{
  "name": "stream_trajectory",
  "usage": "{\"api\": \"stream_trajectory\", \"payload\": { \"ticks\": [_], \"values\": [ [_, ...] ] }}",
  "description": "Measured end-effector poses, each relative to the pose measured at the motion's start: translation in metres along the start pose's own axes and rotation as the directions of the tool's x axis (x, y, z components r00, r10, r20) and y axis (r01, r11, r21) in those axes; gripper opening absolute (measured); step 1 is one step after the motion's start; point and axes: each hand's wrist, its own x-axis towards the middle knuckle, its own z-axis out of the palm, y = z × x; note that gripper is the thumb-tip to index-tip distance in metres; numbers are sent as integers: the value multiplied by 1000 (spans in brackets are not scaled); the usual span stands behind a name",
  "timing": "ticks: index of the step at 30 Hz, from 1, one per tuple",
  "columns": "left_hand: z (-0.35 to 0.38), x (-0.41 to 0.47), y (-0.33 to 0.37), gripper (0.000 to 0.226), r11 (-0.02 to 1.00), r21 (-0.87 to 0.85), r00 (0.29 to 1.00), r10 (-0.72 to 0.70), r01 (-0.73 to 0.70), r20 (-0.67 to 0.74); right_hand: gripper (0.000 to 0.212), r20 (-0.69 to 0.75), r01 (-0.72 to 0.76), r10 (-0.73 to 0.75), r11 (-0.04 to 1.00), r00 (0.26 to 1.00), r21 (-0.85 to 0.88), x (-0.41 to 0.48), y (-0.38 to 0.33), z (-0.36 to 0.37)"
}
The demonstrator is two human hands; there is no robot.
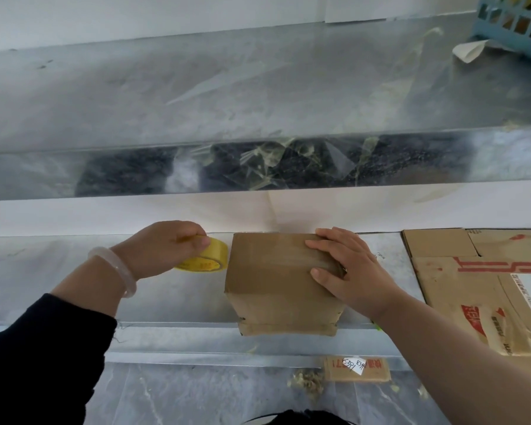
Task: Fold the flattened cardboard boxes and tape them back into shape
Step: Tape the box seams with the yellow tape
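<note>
A small brown cardboard box (pixel 273 280) stands folded into shape at the front edge of a metal shelf (pixel 59 286), with clear tape across its top. My right hand (pixel 347 271) lies flat on the box's top right, fingers spread over the tape. Just left of the box, my left hand (pixel 163 248) grips a yellow roll of tape (pixel 207 260) that rests on the shelf. A flattened cardboard box (pixel 478 286) with red print lies to the right.
A higher metal shelf (pixel 227 93) runs across above, with tape scraps stuck to its front lip. A blue plastic basket (pixel 515 23) sits at its far right. Below on the floor lie a small cardboard piece (pixel 356 368) and tape scraps.
</note>
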Motion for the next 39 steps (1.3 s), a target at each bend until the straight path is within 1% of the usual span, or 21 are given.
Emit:
{"api": "stream_trajectory", "payload": {
  "ticks": [2,3,4,6,7,12,16,20,25,27,30,31,33,35,36,37,39],
  "values": [
    [5,1,-2,22,1000,24,1000,-6,7,-26,50,-3,3,-3,1000,1000,-4,1,0,0],
    [6,2,-3,23,997,70,1000,-9,11,-30,50,-3,4,-4,1000,1000,-3,1,1,0],
    [7,3,-4,23,988,154,1000,-4,8,-27,50,0,4,-4,1000,1000,-1,1,1,-1],
    [8,4,-7,23,937,349,1000,-1,7,-19,50,11,2,-2,1000,1000,-4,1,1,-1],
    [8,4,-9,22,922,386,1000,-2,10,-21,51,15,2,-2,1000,1000,-6,1,1,-1],
    [19,5,-17,26,927,373,1000,-25,26,-7,51,17,-7,7,1000,1000,-1,2,0,-1],
    [35,11,-22,27,911,407,998,-61,59,-10,51,24,-16,16,1000,1000,-11,1,-1,-1],
    [49,13,-28,33,922,379,996,-82,82,-16,55,53,-19,20,999,998,-28,1,-1,-1],
    [56,15,-28,32,937,339,996,-85,84,-12,43,3,-52,52,998,999,34,2,-4,0],
    [59,17,-25,31,941,328,996,-89,84,-1,34,-12,-80,80,996,997,38,4,-6,0],
    [62,17,-21,28,939,334,996,-90,85,1,33,13,-144,144,988,990,49,7,-14,0],
    [62,17,-21,27,941,326,996,-93,89,-2,36,31,-157,157,988,987,13,8,-17,0],
    [64,15,-19,27,949,299,995,-101,100,-12,43,47,-151,160,976,986,-157,9,-23,3],
    [65,13,-19,26,957,270,994,-108,111,-26,50,46,-114,140,924,989,-364,7,-31,9],
    [66,12,-18,26,959,259,993,-111,116,-34,54,59,-98,138,892,989,-442,6,-35,12],
    [67,12,-17,26,960,255,993,-110,117,-40,61,80,-89,147,866,986,-492,4,-40,15],
    [68,12,-16,26,960,257,993,-107,115,-46,87,120,-71,161,835,980,-546,3,-47,22]
  ]
}}
